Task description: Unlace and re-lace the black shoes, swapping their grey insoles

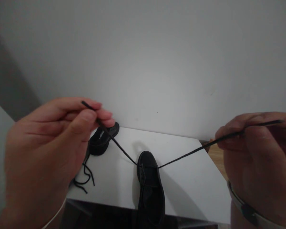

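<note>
A black shoe rests on the white tabletop with its toe pointing away from me. One black shoelace runs through the shoe's front eyelets, and its two ends spread out and up to either side. My left hand pinches one end between thumb and fingers, the tip poking out above the thumb. On the other side, my right hand pinches the opposite end, with its tip showing past the thumb. Both lengths look taut. The rest of the shoe's eyelets have no lace visible in them.
A second black shoe lies behind my left hand, partly hidden by it. A loose black lace curls on the white tabletop nearby. A pale wall rises behind the table, and wooden floor shows at right.
</note>
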The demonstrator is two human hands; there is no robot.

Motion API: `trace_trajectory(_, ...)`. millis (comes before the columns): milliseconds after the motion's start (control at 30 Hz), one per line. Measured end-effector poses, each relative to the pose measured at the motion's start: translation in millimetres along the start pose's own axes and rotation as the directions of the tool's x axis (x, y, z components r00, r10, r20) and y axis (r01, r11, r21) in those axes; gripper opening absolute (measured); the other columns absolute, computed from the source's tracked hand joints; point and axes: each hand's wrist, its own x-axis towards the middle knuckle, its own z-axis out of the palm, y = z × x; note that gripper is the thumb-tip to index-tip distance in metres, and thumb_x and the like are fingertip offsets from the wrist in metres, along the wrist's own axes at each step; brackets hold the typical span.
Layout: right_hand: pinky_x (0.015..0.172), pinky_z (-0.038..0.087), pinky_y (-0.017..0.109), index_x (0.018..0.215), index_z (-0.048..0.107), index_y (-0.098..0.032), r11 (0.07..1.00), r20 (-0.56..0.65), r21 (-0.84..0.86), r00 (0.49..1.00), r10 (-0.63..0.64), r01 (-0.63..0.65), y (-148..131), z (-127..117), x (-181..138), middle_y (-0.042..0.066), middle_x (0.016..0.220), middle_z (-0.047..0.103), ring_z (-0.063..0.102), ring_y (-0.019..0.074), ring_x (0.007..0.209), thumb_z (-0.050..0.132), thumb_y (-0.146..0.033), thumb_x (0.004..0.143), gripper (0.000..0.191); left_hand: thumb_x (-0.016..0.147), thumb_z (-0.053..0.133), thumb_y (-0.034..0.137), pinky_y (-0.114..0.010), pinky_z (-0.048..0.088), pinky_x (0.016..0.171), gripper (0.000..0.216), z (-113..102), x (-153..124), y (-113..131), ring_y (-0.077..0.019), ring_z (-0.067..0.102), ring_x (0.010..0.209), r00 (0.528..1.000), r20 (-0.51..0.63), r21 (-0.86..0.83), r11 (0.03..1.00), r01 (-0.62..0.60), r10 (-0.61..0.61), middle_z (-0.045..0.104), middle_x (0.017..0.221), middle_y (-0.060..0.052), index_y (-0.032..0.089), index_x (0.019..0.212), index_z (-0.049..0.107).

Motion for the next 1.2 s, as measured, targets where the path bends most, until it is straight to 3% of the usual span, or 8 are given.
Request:
trace_trajectory(100,0.054,0.052,0.028,0.087,0.068,-0.023,1.000,0.108,-0.010,0.994,-0.001,0.002,-9,11,-1,0.002,0.087,0.065,0.063,0.0162,0.072,0.070,-0.011,0.083,0.013,0.082,0.077,0.017,-0.022,0.059,0.069,0.003,28,-10,18,-0.0138,0.073,0.072,0.992,0.110,0.098,0.993,-0.068,0.057,0.077,0.078,0.000,0.019,0.084,0.077)
trace_trajectory(233,0.060,0.054,0.024,0.092,0.068,-0.024,0.999,0.257,0.000,0.966,0.035,-0.036,-12,21,-2,0.001,0.091,0.067,0.063,0.0126,0.075,0.071,-0.012,0.085,0.014,0.078,0.079,0.015,-0.020,0.060,0.070,0.011,50,-12,30,-0.0140,0.074,0.077,0.965,0.253,0.090,0.991,-0.100,0.074,0.076,0.082,0.004,0.025,0.079,0.079)
trace_trajectory(367,0.074,0.059,0.027,0.093,0.068,-0.026,1.000,0.357,0.006,0.934,0.026,-0.030,-17,29,0,0.000,0.098,0.068,0.066,0.0146,0.087,0.069,-0.011,0.087,0.016,0.070,0.084,0.015,-0.025,0.062,0.069,0.011,73,-13,42,-0.0208,0.076,0.086,0.958,0.287,0.062,0.998,-0.023,0.004,0.073,0.075,0.006,0.025,0.069,0.077)
trace_trajectory(500,0.073,0.059,0.025,0.094,0.068,-0.027,0.993,0.402,0.068,0.913,0.064,-0.100,-20,32,3,-0.002,0.098,0.069,0.068,0.0126,0.085,0.068,-0.010,0.087,0.018,0.070,0.083,0.016,-0.027,0.063,0.070,0.011,88,-13,50,-0.0248,0.077,0.092,0.943,0.329,0.068,0.997,0.018,-0.040,0.071,0.070,0.006,0.023,0.066,0.077)
trace_trajectory(733,0.052,0.054,0.019,0.089,0.066,-0.027,0.959,0.443,0.138,0.882,0.163,-0.246,-14,28,9,-0.006,0.082,0.065,0.061,0.0074,0.061,0.071,-0.012,0.085,0.017,0.069,0.083,0.020,-0.027,0.063,0.065,0.007,91,-9,46,-0.0245,0.078,0.089,0.926,0.360,0.096,0.992,0.082,-0.112,0.076,0.077,0.008,0.024,0.068,0.077)
trace_trajectory(867,0.049,0.053,0.019,0.085,0.068,-0.025,0.957,0.431,0.152,0.888,0.163,-0.249,-13,27,11,-0.005,0.082,0.066,0.061,0.0087,0.063,0.073,-0.008,0.080,0.019,0.075,0.082,0.022,-0.024,0.063,0.063,0.006,90,-10,41,-0.0190,0.078,0.080,0.890,0.453,0.080,0.997,0.019,-0.054,0.077,0.079,0.009,0.027,0.077,0.078)
trace_trajectory(1067,0.054,0.054,0.018,0.084,0.071,-0.025,0.981,0.368,0.130,0.926,0.087,-0.144,-14,32,8,-0.006,0.078,0.068,0.063,0.0084,0.066,0.074,-0.005,0.080,0.020,0.075,0.084,0.019,-0.021,0.061,0.059,0.009,80,-12,25,-0.0154,0.075,0.066,0.865,0.500,0.037,0.999,0.039,-0.052,0.075,0.071,0.004,0.021,0.075,0.075)
trace_trajectory(1200,0.061,0.055,0.020,0.083,0.072,-0.025,0.997,0.340,0.064,0.940,0.024,-0.048,-17,34,6,-0.005,0.081,0.070,0.066,0.0105,0.074,0.076,-0.005,0.080,0.020,0.076,0.084,0.015,-0.020,0.058,0.068,0.012,78,-14,19,-0.0127,0.073,0.070,0.803,0.594,0.026,0.996,-0.086,0.054,0.076,0.075,0.004,0.019,0.082,0.075)
